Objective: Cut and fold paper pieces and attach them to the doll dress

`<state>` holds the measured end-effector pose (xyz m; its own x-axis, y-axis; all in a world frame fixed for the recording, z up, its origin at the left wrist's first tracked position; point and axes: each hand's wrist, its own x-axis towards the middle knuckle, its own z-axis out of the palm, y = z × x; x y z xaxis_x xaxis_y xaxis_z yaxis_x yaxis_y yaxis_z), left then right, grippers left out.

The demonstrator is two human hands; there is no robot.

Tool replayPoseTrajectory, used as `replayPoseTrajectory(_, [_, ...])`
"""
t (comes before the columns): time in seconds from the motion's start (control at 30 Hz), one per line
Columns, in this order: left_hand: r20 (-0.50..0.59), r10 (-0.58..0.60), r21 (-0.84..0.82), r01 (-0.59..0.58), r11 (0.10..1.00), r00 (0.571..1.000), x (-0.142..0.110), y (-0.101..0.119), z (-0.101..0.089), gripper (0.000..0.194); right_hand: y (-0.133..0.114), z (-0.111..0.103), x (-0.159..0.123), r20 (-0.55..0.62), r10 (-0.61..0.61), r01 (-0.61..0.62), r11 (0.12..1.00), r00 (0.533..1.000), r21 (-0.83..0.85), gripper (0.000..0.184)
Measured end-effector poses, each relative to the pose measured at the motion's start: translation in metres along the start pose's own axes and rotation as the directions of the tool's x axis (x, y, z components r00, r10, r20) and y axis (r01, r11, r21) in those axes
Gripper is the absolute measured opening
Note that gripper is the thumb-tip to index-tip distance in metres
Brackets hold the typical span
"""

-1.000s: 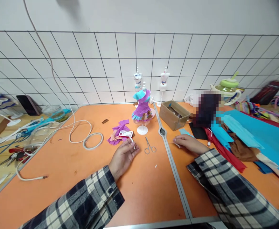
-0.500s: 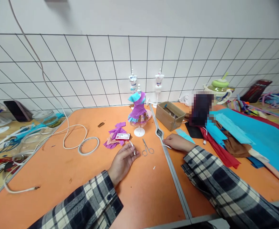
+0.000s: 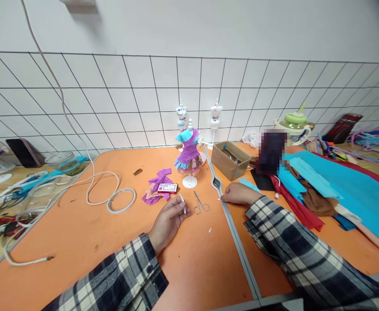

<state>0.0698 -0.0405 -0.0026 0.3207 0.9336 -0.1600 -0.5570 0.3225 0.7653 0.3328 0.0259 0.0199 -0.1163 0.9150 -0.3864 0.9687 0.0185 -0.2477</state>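
Head view: white strip pinched in left hand

Thumb and fingers close on the strip, just left of the scissors, near side of the purple-dressed mannequin. The right hand curls beside the metal rail; whether it grips anything, I cannot tell.

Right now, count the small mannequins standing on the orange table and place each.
3: the purple-dressed mannequin in front, the left rear mannequin partly hidden behind it, and the right rear mannequin back beyond the cardboard box. Others could be hidden.
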Motion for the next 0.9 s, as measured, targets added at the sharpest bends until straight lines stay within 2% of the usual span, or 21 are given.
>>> replayPoseTrajectory(0.1, [0.007, 0.000, 0.020, -0.001, 1.000, 1.000, 0.000, 0.000, -0.001, 0.015, -0.003, -0.006, 0.001, 0.015, 0.069, -0.068, 0.996, 0.998, -0.062, 0.043])
replayPoseTrajectory(0.27, [0.034, 0.017, 0.095, -0.020, 0.995, 0.999, 0.000, -0.001, 0.001, 0.016, -0.007, -0.007, -0.005, -0.079, 0.120, -0.130, 0.982, 0.990, -0.135, 0.057])
replayPoseTrajectory(0.43, [0.060, 0.026, 0.135, -0.034, 0.990, 0.998, -0.001, -0.002, 0.001, 0.017, -0.011, -0.002, -0.017, -0.157, 0.126, -0.149, 0.978, 0.980, -0.144, 0.057])
replayPoseTrajectory(0.67, [0.069, 0.038, 0.174, -0.050, 0.983, 0.997, -0.001, -0.002, 0.002, 0.019, 0.000, -0.003, -0.016, -0.062, 0.118, -0.122, 0.989, 0.991, -0.080, 0.060])
replayPoseTrajectory(0.9, [0.080, 0.042, 0.241, -0.060, 0.969, 0.996, 0.000, -0.004, -0.002, 0.022, -0.008, -0.001, -0.017, -0.144, 0.151, -0.165, 0.982, 0.978, -0.093, 0.054])
